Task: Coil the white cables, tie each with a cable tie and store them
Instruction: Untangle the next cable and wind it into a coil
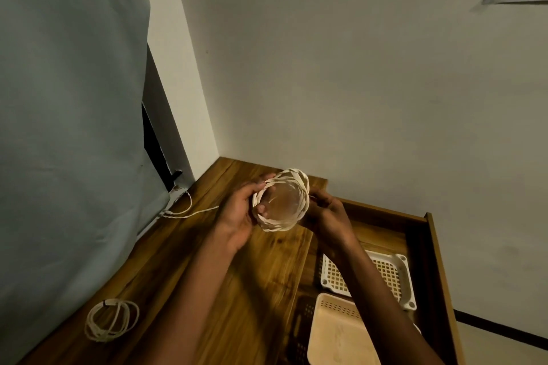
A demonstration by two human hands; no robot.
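Head view: a coiled white cable (280, 201) is held above the wooden counter (237, 290), gripped by the curled fingers of the left hand (237, 210) and pinched at its far side by the right hand (326, 210). A tied coil (112, 320) is seen lying on the counter's near left.

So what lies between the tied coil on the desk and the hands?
Head view: only bare wooden desk separates the tied coil from the hands, left, right.

No readable text, label, brand, number or sign appears anywhere.
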